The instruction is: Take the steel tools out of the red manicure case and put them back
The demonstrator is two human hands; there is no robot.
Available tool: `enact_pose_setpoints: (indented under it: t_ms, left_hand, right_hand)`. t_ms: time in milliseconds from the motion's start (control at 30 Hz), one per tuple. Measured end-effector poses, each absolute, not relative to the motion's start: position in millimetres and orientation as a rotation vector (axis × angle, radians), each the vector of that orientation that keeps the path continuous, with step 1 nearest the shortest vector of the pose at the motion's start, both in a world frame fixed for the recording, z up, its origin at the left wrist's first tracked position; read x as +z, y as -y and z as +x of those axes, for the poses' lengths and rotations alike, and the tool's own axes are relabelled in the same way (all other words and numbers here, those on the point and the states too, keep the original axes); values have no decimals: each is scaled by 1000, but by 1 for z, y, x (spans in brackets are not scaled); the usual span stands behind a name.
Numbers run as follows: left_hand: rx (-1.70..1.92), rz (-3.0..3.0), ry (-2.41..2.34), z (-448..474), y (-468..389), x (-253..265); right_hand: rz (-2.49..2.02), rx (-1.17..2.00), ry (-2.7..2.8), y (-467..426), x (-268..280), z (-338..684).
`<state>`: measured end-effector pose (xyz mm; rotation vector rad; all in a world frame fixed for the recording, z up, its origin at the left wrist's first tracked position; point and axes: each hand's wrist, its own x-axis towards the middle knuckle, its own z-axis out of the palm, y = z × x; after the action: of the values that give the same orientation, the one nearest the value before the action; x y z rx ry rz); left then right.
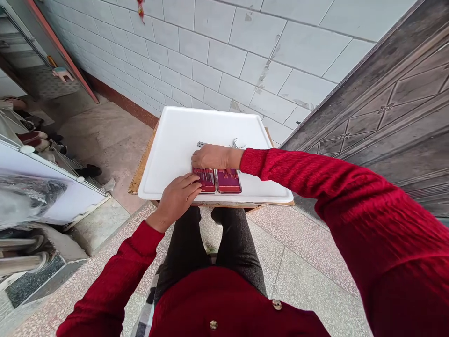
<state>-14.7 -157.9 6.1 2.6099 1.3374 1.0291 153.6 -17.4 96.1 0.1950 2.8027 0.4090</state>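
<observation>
An open dark-red case (pixel 228 180) with two halves lies near the front edge of a white tray (pixel 175 140). Small metal tools sit in its slots. My left hand (pixel 178 197) rests at the case's left half, fingertips on it. My right hand (pixel 213 157) lies flat across the far edge of the case, palm down, covering small metal tools (pixel 235 143) that poke out beyond the knuckles. Whether the right hand grips any of them is hidden.
The tray sits on a small wooden table (pixel 140 169) against a white tiled wall (pixel 224 51). A dark carved door (pixel 393 112) stands to the right. Shoes (pixel 33 137) and a white appliance (pixel 45 187) are on the left. My knees are under the table.
</observation>
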Motion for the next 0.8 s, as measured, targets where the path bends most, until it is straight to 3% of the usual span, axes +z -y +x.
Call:
enact_pose_setpoints:
  t_ms: [800]
  left_hand:
    - [1072,2656,-1294,-16,159,-4]
  right_hand:
    - [-29,286,-2773,-15,96,152]
